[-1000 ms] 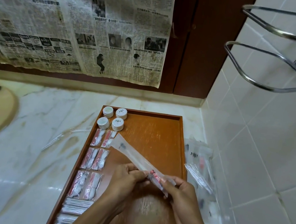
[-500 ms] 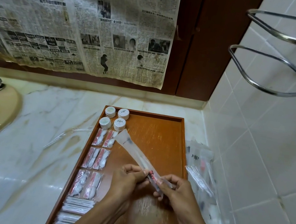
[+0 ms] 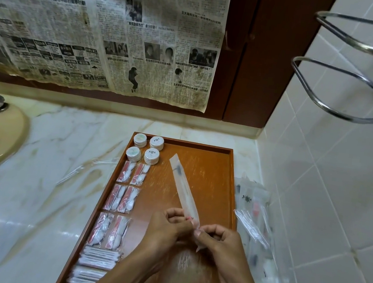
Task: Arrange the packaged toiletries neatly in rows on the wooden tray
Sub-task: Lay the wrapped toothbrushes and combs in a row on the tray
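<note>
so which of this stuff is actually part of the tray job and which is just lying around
Part of the job:
- wooden tray
- long clear packet, pinched by left hand and right hand
- round white packs
- red-and-white sachets
- loose packets beside the tray

Just lying about:
- sink
- newspaper
- metal rack

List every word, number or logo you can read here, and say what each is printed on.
Newspaper taped to the wall: Chinese headlines and columns, too blurred to quote.
Round white packs on the wooden tray: small dark emblems on the lids, unreadable.
Long clear packet pinched by left hand and right hand: a dark mark, not legible.
Clear packets beside the tray: a black round logo, no readable words.
</note>
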Demonstrator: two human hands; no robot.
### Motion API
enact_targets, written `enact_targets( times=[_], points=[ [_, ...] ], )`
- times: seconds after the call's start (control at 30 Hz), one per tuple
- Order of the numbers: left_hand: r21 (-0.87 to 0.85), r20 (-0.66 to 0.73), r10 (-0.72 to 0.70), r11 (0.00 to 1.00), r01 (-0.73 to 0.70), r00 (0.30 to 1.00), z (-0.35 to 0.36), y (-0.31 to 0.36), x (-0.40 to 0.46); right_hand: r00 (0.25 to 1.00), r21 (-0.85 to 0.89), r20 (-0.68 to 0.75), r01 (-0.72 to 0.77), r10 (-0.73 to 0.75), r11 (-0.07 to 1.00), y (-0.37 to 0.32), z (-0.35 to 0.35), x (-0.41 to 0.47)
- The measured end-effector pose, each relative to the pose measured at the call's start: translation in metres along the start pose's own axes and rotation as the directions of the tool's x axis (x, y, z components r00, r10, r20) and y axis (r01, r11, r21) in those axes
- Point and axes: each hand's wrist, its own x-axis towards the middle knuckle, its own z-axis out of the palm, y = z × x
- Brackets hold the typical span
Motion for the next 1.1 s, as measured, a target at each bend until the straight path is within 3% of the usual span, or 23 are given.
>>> enact_targets(
  times=[0.17,0.33,0.47,0.6,0.87,1.0,1.1],
  points=[
    [0.076,-0.041,0.064,0.995,-0.060,0.997,-0.001,-0.004,0.005,0.995,0.152,0.037,-0.097,0.092,0.984,0.000,0.003,-0.001],
    [0.101,0.005,0.054,0.993,-0.055,0.999,-0.002,-0.005,0.008,0.996,0.113,0.039,-0.082,0.078,0.990,-0.002,0.004,-0.002],
    [0.022,0.075,-0.034,0.999,0.033,0.997,-0.005,-0.002,0.008,1.000,0.071,-0.004,-0.022,0.023,0.997,-0.003,0.005,-0.003],
    [-0.046,0.043,-0.061,0.997,0.063,0.997,-0.004,-0.003,0.010,0.997,0.154,-0.075,0.009,0.003,0.988,-0.004,0.008,-0.002],
    [-0.015,0.007,-0.055,0.998,0.055,0.998,-0.006,-0.002,0.009,0.999,-0.092,-0.039,0.018,-0.022,0.996,0.001,-0.001,0.000],
    [-0.145,-0.082,-0.011,0.989,-0.001,0.997,-0.020,0.010,0.019,0.999,-0.243,0.009,0.044,-0.044,0.969,-0.004,-0.016,0.004],
    [-0.270,-0.125,0.011,0.962,-0.045,0.992,-0.027,0.017,0.023,0.993,-0.029,-0.108,0.046,-0.049,0.999,-0.007,-0.017,0.009]
  ],
)
